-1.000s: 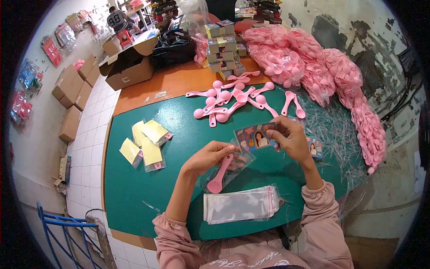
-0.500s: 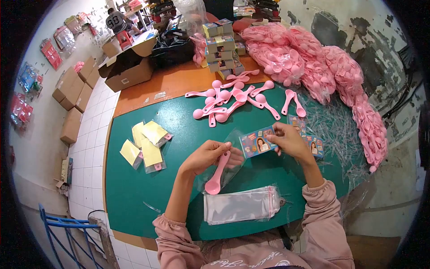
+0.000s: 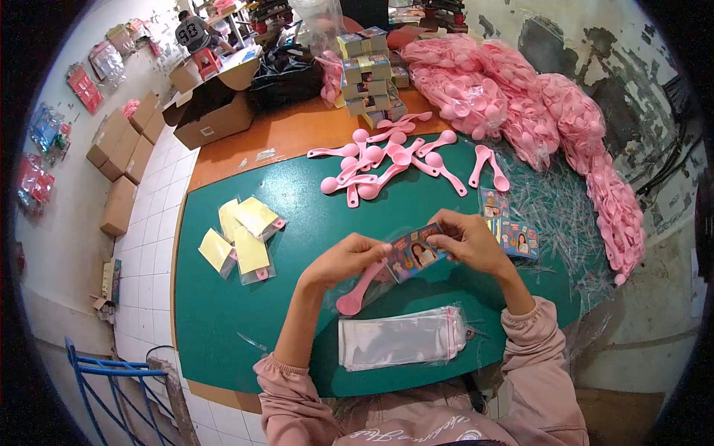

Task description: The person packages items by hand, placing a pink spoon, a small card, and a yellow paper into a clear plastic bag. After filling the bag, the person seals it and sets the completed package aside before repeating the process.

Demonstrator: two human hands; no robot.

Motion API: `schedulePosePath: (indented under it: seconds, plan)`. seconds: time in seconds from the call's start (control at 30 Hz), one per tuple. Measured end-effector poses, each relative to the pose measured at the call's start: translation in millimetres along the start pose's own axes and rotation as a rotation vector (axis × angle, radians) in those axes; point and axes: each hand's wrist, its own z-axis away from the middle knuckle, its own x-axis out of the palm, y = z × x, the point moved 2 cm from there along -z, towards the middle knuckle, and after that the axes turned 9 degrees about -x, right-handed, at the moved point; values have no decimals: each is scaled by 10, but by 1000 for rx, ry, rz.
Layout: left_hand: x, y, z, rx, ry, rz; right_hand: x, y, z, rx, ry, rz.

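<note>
Pinched in my left hand point(image 3: 338, 260) is a clear plastic bag point(image 3: 381, 292) with a pink spoon point(image 3: 352, 300) inside, bowl end toward me. My right hand point(image 3: 470, 244) grips a printed card point(image 3: 418, 257) between thumb and fingers. The card's left part overlaps the bag's mouth, right beside my left fingertips. Just below lies a stack of flat clear bags point(image 3: 398, 342). More printed cards point(image 3: 520, 239) rest on the green table to the right of my right hand.
Filled packets with yellow backs point(image 3: 251, 251) lie at the left. Loose pink spoons point(image 3: 401, 158) are spread at the back, before stacked card bundles point(image 3: 366, 78). Big bags of spoons point(image 3: 520, 111) line the right side, near plastic scraps point(image 3: 558, 215). A person point(image 3: 195, 33) sits far off.
My right hand has brought the card left and down, so it now overlaps the bag's mouth. My left fingers have closed in at the card's edge; the bagged spoon has tilted.
</note>
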Motion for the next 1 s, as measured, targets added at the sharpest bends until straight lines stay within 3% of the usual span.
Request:
schedulePosePath:
  seconds: [0.07,0.23,0.3,0.33,0.37,0.43,0.57,0.67,0.77,0.93,1.0]
  plan:
    - [27,-43,-62,-29,-96,-344,78,-33,11,-3,-86,-95]
    - [239,8,-58,197,-37,-337,285,73,18,-112,-266,71]
    - [266,-5,-31,87,154,-520,376,105,10,-452,-126,202]
    - [270,-8,-5,85,155,-521,367,102,30,-247,-161,58]
    - [263,-29,31,32,133,-444,362,120,45,-247,-163,55]
    - [171,-54,139,-11,119,-369,330,231,32,29,-229,-187]
    - [8,-224,361,145,38,1,230,285,19,104,-59,-413]
    - [80,-261,316,208,184,187,229,303,0,231,-131,-463]
    - [107,-269,240,204,282,386,151,33,-5,249,-124,-482]
    - [209,-307,177,164,302,679,233,334,29,111,-76,-573]
    - [191,-303,176,173,301,680,245,362,15,156,-179,-498]
